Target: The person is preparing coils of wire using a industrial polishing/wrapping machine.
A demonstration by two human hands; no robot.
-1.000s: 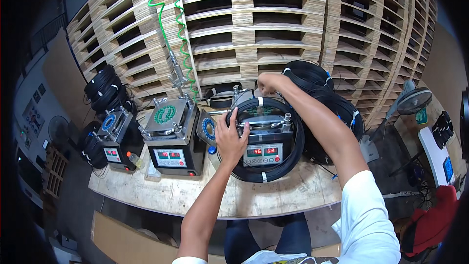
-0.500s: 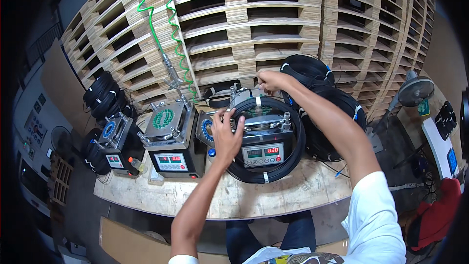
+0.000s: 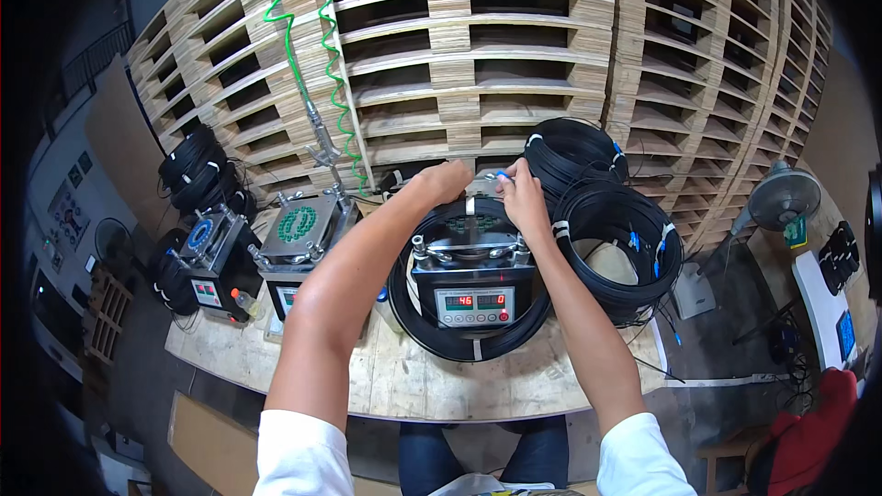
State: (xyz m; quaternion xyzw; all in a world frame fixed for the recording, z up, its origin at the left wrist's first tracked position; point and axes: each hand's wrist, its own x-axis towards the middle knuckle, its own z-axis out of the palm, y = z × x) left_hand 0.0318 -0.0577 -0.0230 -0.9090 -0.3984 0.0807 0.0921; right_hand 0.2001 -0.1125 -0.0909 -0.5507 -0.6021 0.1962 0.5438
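Observation:
My right hand (image 3: 522, 199) is behind the front machine, its thumb and fingers pinching a small blue cable connector (image 3: 503, 176). Beside it, to the left, my left hand (image 3: 445, 182) is closed, its fingertips turned away; whatever they grip is hidden. Below both hands stands a polishing machine (image 3: 473, 277) with a metal top, corner clamps and a lit red display. A coil of black cable (image 3: 478, 349), tied with white bands, is looped around this machine and leans against it.
More black cable coils (image 3: 634, 285) with blue connectors are stacked at the right. Left are two similar machines, one with a green ring fixture (image 3: 297, 224), and a small bottle (image 3: 243, 299). An air gun (image 3: 323, 149) hangs from a green hose. Wooden pallets (image 3: 450, 83) rise behind the bench.
My left hand has left the coil's upper left side and reached behind the machine. My right hand has come nearer, with a blue connector now visible in it. The machine's display reading has changed.

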